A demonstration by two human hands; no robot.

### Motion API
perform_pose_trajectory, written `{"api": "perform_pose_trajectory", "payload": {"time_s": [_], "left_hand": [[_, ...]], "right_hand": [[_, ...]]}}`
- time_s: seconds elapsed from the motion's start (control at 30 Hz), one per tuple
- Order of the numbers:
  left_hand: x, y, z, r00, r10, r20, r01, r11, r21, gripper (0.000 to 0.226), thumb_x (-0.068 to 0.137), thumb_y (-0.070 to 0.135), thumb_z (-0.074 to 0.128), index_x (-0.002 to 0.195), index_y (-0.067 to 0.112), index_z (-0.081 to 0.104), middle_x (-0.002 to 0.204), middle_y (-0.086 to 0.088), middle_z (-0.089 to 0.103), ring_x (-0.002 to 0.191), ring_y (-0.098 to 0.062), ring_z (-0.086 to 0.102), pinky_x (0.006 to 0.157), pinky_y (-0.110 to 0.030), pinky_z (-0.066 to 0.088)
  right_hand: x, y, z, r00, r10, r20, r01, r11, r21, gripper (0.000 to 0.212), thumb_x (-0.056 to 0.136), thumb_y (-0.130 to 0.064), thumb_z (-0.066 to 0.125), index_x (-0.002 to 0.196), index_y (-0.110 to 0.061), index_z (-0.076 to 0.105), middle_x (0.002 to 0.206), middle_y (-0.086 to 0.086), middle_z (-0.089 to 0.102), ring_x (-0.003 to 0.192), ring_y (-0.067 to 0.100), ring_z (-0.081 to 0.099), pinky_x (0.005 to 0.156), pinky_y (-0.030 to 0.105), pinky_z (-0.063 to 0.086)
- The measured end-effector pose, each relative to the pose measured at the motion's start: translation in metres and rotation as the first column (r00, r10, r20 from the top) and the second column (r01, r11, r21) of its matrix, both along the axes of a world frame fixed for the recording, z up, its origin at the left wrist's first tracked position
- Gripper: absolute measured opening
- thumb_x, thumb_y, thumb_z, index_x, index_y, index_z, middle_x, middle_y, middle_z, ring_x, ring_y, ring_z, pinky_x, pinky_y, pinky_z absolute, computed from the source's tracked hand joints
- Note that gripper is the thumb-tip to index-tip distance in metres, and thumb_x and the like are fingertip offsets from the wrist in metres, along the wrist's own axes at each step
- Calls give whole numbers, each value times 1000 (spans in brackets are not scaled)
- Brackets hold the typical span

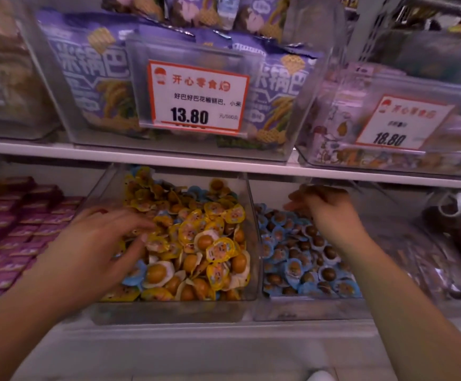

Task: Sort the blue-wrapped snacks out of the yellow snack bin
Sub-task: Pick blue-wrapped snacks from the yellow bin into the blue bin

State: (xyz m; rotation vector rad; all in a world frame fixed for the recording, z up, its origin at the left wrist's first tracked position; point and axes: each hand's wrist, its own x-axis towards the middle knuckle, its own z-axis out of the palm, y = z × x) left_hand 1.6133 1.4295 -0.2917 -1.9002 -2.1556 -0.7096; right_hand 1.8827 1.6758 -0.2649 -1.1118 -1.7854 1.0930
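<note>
I see blue-wrapped snacks [134, 273] left in the yellow snack bin [252, 237], my left hand [97, 243] digging loosely there, right hand [325, 213] blurred, grip unclear, over the blue bin [306, 309].

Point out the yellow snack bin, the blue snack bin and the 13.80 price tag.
yellow snack bin [169, 312]: head view, clear front wall.
blue snack bin [306, 309]: head view, clear front wall.
13.80 price tag [196, 96]: head view, white middle.

Snack shop: price tags [196, 96], bins [174, 309].
</note>
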Motion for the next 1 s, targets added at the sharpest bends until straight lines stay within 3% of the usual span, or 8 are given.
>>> {"api": "perform_pose_trajectory", "payload": {"time_s": [0.07, 0.13, 0.27, 0.33, 0.43, 0.53, 0.83, 1.0], "left_hand": [[-9, -11, 1, 999, 24, -34, -27, 997, -74, 33, 91, 49, 46, 103, 31, 71, 100, 15, 70, 88, -17, 69, 86, -45, 48], [-11, -20, 1, 998, 15, -55, -23, 988, -150, 37, 91, 55, 44, 102, 33, 72, 99, 17, 71, 91, -13, 69, 101, -46, 43], [-4, -30, -2, 993, 17, -114, -44, 969, -244, 45, 87, 63, 43, 109, 37, 71, 105, 18, 69, 96, -11, 68, 118, -42, 18], [-2, -31, -2, 982, 23, -185, -72, 962, -265, 45, 79, 63, 53, 111, 37, 71, 105, 15, 69, 92, -14, 68, 117, -44, 16], [-2, -29, 0, 975, 13, -220, -71, 964, -255, 44, 64, 52, 76, 106, 37, 71, 97, 14, 68, 85, -16, 68, 115, -46, 21], [-3, -27, 0, 984, 9, -177, -44, 980, -194, 39, 59, 34, 84, 96, 34, 72, 88, 13, 66, 80, -18, 69, 115, -42, 23], [-12, -41, 8, 992, 78, 100, -97, 974, 203, 21, 80, 13, 72, 91, 24, 58, 98, 10, 61, 90, -11, 60, 80, -34, 50], [2, -39, 6, 995, 33, 97, -48, 987, 154, 20, 93, 21, 51, 111, 28, 59, 102, 10, 58, 84, -13, 58, 71, -31, 46]], "right_hand": [[-13, -8, -4, 995, 32, -94, -22, 995, 98, 27, 99, -11, 51, 78, -14, 69, 77, 1, 75, 80, 20, 74, 87, 39, 56], [-26, -25, -6, 994, 95, -45, -80, 960, 267, 26, 98, -14, 52, 79, -19, 69, 75, -10, 75, 77, 4, 71, 78, 20, 52], [-58, -76, -2, 955, 240, 176, -296, 699, 651, 20, 94, -28, 55, 95, -20, 73, 87, -17, 68, 84, -7, 60, 76, 11, 44], [-77, -102, -5, 834, 354, 423, -552, 534, 640, 23, 93, -29, 58, 109, -19, 71, 99, -10, 67, 97, 5, 60, 87, 19, 46], [-101, -126, -17, 559, 423, 713, -822, 390, 414, 29, 92, -39, 57, 118, -27, 66, 108, -8, 64, 105, 14, 54, 91, 33, 46], [-118, -127, -26, 483, 379, 789, -854, 401, 330, 35, 91, -49, 54, 122, -35, 62, 114, -12, 60, 111, 13, 47, 91, 31, 38], [-130, -102, -29, 594, 63, 802, -699, 535, 475, 37, 88, -34, 61, 126, -33, 63, 123, -3, 58, 119, 24, 45, 96, 41, 41], [-125, -112, -20, 645, 342, 684, -751, 449, 484, 26, 85, -32, 66, 110, -34, 72, 124, -11, 58, 120, 18, 48, 97, 39, 45]]}}
